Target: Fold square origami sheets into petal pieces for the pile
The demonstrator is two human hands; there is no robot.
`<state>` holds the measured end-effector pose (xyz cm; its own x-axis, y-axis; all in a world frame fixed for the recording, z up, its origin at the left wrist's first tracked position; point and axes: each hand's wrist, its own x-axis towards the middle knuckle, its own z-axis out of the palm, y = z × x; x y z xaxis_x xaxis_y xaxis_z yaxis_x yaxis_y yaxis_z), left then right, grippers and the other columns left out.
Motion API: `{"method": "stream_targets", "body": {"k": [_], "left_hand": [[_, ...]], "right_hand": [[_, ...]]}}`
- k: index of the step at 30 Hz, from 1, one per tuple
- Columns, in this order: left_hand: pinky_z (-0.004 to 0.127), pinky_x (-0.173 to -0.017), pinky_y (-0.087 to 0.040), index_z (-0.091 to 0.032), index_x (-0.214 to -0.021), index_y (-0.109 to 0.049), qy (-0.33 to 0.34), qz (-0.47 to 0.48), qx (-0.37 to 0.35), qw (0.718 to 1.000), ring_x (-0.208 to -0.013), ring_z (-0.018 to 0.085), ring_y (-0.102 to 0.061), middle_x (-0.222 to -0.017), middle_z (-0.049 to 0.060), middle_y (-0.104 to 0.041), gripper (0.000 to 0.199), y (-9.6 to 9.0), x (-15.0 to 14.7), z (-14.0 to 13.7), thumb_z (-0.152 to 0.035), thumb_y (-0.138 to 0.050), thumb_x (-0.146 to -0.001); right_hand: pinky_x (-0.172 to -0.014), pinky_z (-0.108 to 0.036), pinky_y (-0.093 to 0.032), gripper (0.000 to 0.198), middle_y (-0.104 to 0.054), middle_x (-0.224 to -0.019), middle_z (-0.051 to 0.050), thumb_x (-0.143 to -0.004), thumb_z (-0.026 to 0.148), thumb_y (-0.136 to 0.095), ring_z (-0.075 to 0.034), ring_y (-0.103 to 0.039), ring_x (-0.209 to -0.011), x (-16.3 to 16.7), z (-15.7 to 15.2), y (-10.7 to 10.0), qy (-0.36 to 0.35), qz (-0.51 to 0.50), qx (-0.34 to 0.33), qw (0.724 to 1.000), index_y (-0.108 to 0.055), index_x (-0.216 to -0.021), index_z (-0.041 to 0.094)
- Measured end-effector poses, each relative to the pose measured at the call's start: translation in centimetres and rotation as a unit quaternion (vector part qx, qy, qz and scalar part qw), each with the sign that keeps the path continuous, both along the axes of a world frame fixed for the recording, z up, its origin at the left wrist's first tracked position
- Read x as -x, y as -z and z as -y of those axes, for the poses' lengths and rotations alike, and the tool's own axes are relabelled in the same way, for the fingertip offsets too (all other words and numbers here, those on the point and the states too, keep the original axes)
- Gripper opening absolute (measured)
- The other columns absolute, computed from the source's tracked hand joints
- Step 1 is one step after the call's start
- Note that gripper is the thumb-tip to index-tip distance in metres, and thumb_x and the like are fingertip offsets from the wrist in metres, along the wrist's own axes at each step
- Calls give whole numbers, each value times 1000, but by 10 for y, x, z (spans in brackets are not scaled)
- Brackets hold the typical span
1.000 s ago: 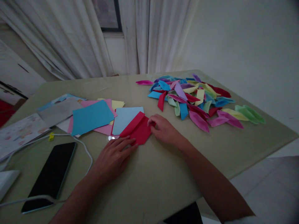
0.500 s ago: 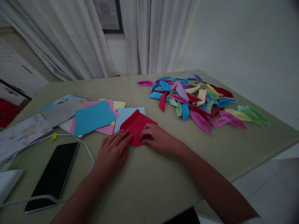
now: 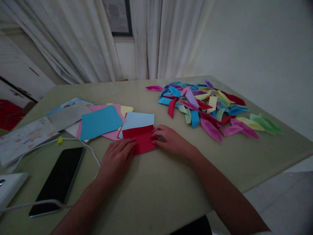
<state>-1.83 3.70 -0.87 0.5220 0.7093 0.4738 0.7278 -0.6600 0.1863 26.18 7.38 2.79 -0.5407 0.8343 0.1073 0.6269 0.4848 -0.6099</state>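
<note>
A sheet of red folding paper [image 3: 144,141] lies on the table in front of me, a darker folded strip along its far edge. My left hand [image 3: 119,155] is closed on its left edge, fingers together on top and the thumb hidden. At the right edge, my right hand [image 3: 171,138] pinches the same paper between curled fingers and thumb. The paper's far side overlaps a light blue sheet [image 3: 140,117] that lies flat behind it.
A pile of folded colored paper pieces [image 3: 193,101] covers the back right. To the left lie a blue sheet [image 3: 101,122], other papers, a printed booklet [image 3: 26,138], a phone [image 3: 58,179] and a white cable [image 3: 90,150]. The table edge [image 3: 269,178] runs along the right.
The red paper has turned from a pointed lie to one with its edges roughly straight across. Both hands have stayed at its sides, and the view has shifted slightly.
</note>
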Motion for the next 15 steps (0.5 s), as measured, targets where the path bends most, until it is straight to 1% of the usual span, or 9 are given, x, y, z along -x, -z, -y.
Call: {"method": "stream_targets", "body": {"k": [2, 5, 7, 9, 10, 12, 13, 15], "left_hand": [[48, -97, -55, -19, -131, -71, 39, -1, 0, 999, -110, 30, -74, -126, 12, -80, 27, 1, -4, 3, -26, -54, -111], [48, -94, -58, -19, -132, -72, 88, -16, 23, 996, -110, 31, -74, -129, 12, -79, 29, 3, -8, 6, -33, -61, -109], [48, -92, -60, -19, -126, -75, 96, -29, 26, 995, -110, 32, -75, -128, 12, -80, 24, 5, -7, 5, -28, -59, -110], [49, -94, -60, -20, -120, -76, 97, -31, 21, 995, -111, 31, -75, -127, 11, -80, 23, 6, -5, 3, -22, -55, -110], [49, -96, -60, -20, -121, -76, 97, -26, 20, 995, -113, 31, -75, -128, 11, -79, 23, 6, -4, 2, -23, -56, -110], [50, -101, -59, -19, -124, -75, 99, -8, 22, 995, -116, 32, -74, -129, 12, -79, 24, 5, -4, 1, -32, -62, -109], [49, -100, -58, -19, -126, -74, 103, -3, 23, 994, -115, 31, -74, -128, 12, -79, 27, 4, -5, 1, -36, -64, -107], [46, -96, -59, -19, -124, -75, 111, -4, 16, 994, -110, 29, -74, -123, 11, -80, 26, 1, -6, 2, -36, -63, -108]], "right_hand": [[-99, -37, -52, 16, -73, -120, -12, -99, 11, -71, -23, -69, -109, 5, 4, -2, -18, -6, 6, 1000, -79, -112, 16], [-93, -35, -53, 22, -75, -115, -10, -98, 8, -70, -22, -70, -102, 12, 10, -5, -49, 3, 23, 999, -80, -116, 17], [-93, -35, -53, 21, -76, -115, -10, -99, 9, -69, -22, -71, -103, 13, 11, -7, -65, 4, 24, 998, -80, -116, 17], [-97, -37, -53, 19, -76, -118, -12, -100, 9, -69, -24, -71, -108, 12, 10, -6, -75, 4, 15, 997, -80, -114, 16], [-99, -37, -52, 18, -75, -120, -13, -100, 9, -70, -24, -70, -111, 12, 9, -5, -79, 4, 10, 997, -80, -113, 15], [-101, -38, -52, 17, -74, -123, -13, -100, 11, -71, -25, -69, -113, 11, 7, -3, -81, 8, 3, 997, -79, -114, 16], [-100, -39, -53, 17, -73, -123, -13, -99, 12, -73, -25, -69, -113, 10, 7, -1, -78, 11, 2, 997, -79, -115, 16], [-98, -39, -53, 18, -73, -122, -13, -98, 15, -76, -26, -69, -111, 10, 6, 1, -74, 20, -2, 997, -78, -115, 16]]}}
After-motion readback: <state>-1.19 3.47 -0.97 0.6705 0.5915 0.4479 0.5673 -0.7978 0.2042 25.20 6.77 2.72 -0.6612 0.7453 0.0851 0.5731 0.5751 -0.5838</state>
